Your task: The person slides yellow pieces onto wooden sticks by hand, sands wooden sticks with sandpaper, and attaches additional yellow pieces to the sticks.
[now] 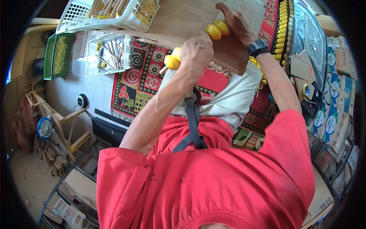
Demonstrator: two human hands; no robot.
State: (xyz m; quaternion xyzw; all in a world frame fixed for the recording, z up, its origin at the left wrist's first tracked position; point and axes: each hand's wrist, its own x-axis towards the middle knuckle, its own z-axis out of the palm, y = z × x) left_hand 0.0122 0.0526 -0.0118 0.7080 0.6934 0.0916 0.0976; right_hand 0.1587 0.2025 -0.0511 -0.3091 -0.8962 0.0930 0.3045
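Note:
My left hand (196, 52) is closed around a wooden stick (163, 70) that carries rounded yellow pieces. One group of yellow pieces (172, 61) shows below the hand, and another group of yellow pieces (217, 30) shows above it. Beside the upper pieces is my right hand (239, 27), with a dark watch on its wrist; its fingers look stretched out. Whether it touches the stick I cannot tell. Under the hands, over my lap, a brown sheet or board (232, 53) slopes down from the worktop's edge.
A wooden worktop (179, 19) lies ahead, with a white basket (129, 19) of sticks and yellow pieces. Below it stands another white basket (91, 63). A green crate (47, 57) is at left. Strung yellow pieces (280, 34) and cartons (335, 95) are at right.

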